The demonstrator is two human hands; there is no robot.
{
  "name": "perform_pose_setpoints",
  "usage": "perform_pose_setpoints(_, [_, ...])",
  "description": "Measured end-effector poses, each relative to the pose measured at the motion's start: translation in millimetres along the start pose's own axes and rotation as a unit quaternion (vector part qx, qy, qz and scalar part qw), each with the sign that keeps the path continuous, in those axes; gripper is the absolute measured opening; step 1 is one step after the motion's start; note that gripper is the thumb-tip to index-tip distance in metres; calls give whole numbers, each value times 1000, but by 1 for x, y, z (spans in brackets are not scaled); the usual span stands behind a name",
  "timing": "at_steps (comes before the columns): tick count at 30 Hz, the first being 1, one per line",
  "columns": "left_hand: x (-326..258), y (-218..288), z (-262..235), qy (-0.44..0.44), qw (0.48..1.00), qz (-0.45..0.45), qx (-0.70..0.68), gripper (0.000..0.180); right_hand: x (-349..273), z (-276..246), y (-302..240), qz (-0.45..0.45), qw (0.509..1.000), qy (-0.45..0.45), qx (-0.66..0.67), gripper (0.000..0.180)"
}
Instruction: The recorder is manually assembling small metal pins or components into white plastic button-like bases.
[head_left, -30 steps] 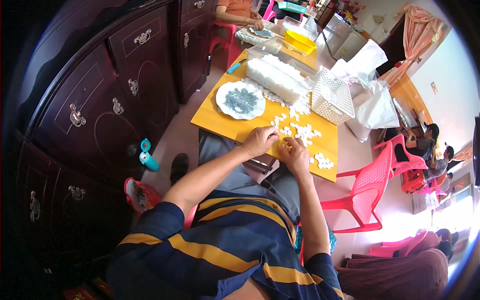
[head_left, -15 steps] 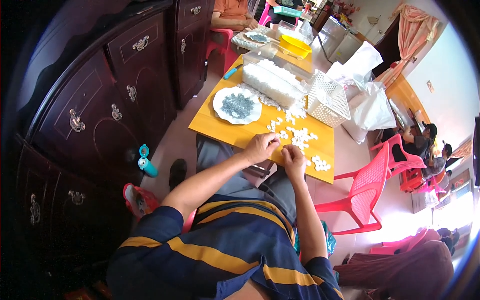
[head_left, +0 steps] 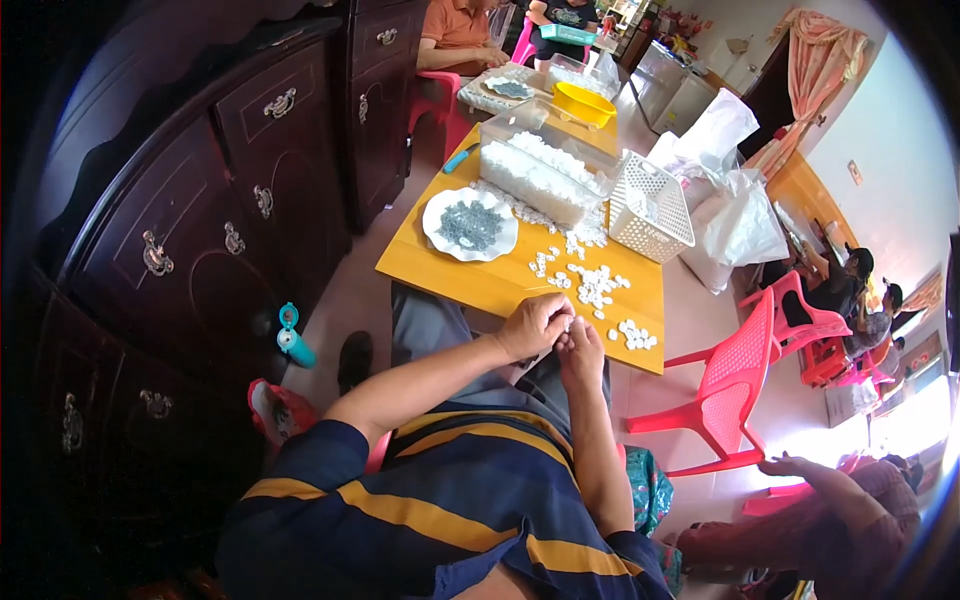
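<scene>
My left hand [head_left: 535, 327] and my right hand [head_left: 582, 352] meet over my lap at the table's near edge, thumbs and fingers pinched together. Between the fingertips shows a bit of a small white piece [head_left: 569, 324]; its exact form is too small to tell. Just beyond the hands, loose small white round pieces [head_left: 597, 286] lie scattered on the yellow wooden table [head_left: 415, 262]. A white wavy-rimmed plate [head_left: 436, 237] at the left bears a heap of small grey translucent parts [head_left: 470, 226]. Behind stands a clear plastic box [head_left: 540, 170] filled with white pieces.
A white perforated basket [head_left: 652, 228] stands at the table's right, a blue-handled tool [head_left: 458, 160] at its left. A yellow basin [head_left: 584, 103] sits farther back. Dark cabinets [head_left: 190, 190] line the left; a pink chair [head_left: 715, 385] and white sacks [head_left: 738, 230] stand right. Other people sit nearby.
My hands have come closer together and drawn slightly back toward me, the right one lower. At the lower right, another person's arm now reaches out.
</scene>
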State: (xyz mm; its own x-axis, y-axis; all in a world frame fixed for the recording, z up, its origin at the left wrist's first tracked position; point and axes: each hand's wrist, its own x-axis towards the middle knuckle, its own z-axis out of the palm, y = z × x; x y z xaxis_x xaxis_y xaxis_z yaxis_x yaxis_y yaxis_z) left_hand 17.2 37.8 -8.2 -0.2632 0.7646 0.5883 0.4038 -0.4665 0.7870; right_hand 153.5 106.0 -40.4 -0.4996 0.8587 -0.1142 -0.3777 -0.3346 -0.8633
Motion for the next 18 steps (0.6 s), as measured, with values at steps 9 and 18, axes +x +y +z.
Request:
perform_pose_setpoints(9, [-1,3,-1,51,989,85,112,5,-20,10,-8,32,992,-20,120,17])
perform_pose_setpoints(18, [-3,7,3,20,994,62,84,5,-25,18,-1,37,984,-5,175,18])
